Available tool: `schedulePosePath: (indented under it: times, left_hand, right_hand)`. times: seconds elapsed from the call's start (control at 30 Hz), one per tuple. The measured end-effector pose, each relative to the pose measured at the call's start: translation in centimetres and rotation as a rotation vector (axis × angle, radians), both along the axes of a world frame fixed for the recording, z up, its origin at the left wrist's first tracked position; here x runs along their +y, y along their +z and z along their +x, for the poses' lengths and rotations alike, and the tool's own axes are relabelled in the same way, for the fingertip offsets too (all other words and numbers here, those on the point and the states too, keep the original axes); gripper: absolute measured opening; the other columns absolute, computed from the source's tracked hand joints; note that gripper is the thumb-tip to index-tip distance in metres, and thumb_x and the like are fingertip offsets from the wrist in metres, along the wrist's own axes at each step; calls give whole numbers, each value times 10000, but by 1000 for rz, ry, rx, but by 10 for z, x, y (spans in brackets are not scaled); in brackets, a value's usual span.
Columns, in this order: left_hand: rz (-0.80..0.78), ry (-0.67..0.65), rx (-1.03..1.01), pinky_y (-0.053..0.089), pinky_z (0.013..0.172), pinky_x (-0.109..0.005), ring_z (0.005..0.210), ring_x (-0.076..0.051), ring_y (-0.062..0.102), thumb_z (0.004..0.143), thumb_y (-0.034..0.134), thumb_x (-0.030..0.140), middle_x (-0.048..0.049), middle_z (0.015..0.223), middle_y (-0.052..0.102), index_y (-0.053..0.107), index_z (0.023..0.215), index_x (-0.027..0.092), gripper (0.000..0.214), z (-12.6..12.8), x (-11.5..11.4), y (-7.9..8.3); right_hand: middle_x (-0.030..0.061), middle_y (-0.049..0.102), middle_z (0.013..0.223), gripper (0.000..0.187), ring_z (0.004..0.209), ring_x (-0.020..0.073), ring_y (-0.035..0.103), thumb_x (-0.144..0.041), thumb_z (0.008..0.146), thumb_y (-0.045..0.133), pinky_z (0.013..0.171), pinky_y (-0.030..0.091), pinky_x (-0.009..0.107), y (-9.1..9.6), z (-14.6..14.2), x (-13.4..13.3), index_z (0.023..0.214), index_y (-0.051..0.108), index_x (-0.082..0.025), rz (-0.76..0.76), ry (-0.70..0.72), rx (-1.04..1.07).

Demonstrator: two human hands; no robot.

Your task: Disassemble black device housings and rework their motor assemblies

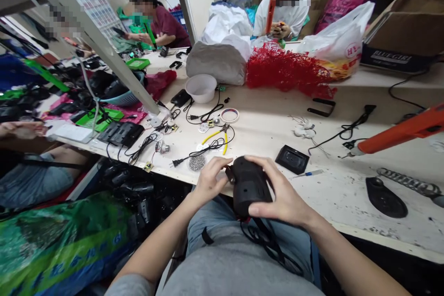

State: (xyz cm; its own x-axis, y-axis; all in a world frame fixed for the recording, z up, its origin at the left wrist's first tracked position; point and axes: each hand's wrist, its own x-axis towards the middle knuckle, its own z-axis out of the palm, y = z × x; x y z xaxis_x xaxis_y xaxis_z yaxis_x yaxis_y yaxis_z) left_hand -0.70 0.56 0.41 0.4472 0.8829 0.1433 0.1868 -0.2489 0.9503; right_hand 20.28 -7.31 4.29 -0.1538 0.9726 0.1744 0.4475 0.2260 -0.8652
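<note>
A black rounded plastic housing (250,189), with a cord hanging below it, is held over my lap at the bench's front edge. My right hand (282,194) wraps around its right side, thumb near the lower end and fingers over the top. At its left side, my left hand (212,179) pinches a small dark piece (229,174); whether this piece is joined to the housing, I cannot tell. Just beyond lie yellow-handled pliers (225,136) and a round dish of small screws (197,162). A black rectangular tray-like part (292,159) rests to the right.
An orange electric screwdriver (402,129) hangs at the right. A white bowl (201,89), a tape roll (229,115), cords and a small screwdriver (307,174) lie on the bench (347,203). Red netting (287,69) lines the back. Other people sit across and at the left.
</note>
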Motion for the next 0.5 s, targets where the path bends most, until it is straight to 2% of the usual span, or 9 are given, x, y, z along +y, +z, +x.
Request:
schedulePosePath:
  times: [0.07,0.13,0.2,0.27,0.3,0.37,0.43,0.5]
  left_hand:
    - [-67,78,34,513,767,-316,724,-176,612,718,710,237,-26,740,684,722,775,190,75,5,4,-6]
    - [-304,55,-19,488,676,-283,633,-155,574,696,688,222,-2,621,633,683,682,172,52,11,5,-11]
    - [-613,-49,-169,481,664,-270,654,-159,597,640,673,172,-16,672,670,712,768,152,135,14,4,-11]
    - [-873,-145,-355,498,729,-281,751,-175,644,591,657,140,-55,822,724,731,959,139,376,14,3,-8]
    - [-950,-163,-429,504,782,-296,816,-185,660,588,657,143,-73,906,735,718,1067,141,482,14,3,-5]
    - [-962,-142,-471,489,908,-333,984,-210,661,616,700,166,-88,1078,724,642,1272,177,659,15,1,-1]
    - [-827,-103,-370,444,1017,-368,1129,-244,619,600,811,194,-75,1203,686,559,1387,227,827,20,-1,0]
    - [-673,-82,-242,408,1078,-399,1191,-280,587,518,914,229,-67,1241,662,541,1408,236,965,28,-3,-2]
  right_hand:
    - [119,475,1343,984,1283,344,500,-475,613,872,1075,469,517,2,-5,-6,1461,406,-297,29,40,-105]
    - [142,447,1343,1036,1276,370,484,-468,591,891,1041,492,541,-2,-10,-12,1482,393,-288,96,38,-248]
    - [176,428,1350,1073,1257,394,479,-484,596,890,1010,501,576,-11,-12,-15,1503,365,-254,195,31,-359]
    - [203,409,1358,1087,1241,412,478,-480,612,878,991,495,615,-22,-12,-16,1520,338,-224,302,-2,-440]
    - [212,401,1363,1082,1245,421,472,-461,621,873,987,487,633,-28,-13,-15,1524,331,-215,343,-27,-474]
    - [225,397,1371,1055,1264,437,459,-404,639,858,989,471,660,-36,-15,-15,1529,330,-199,392,-74,-530]
    - [241,413,1383,1063,1293,443,450,-376,659,840,1010,458,668,-40,-20,-15,1546,293,-163,399,-104,-535]
    - [262,430,1414,1138,1324,437,447,-410,668,836,1042,451,658,-43,-25,-16,1572,209,-118,372,-119,-497]
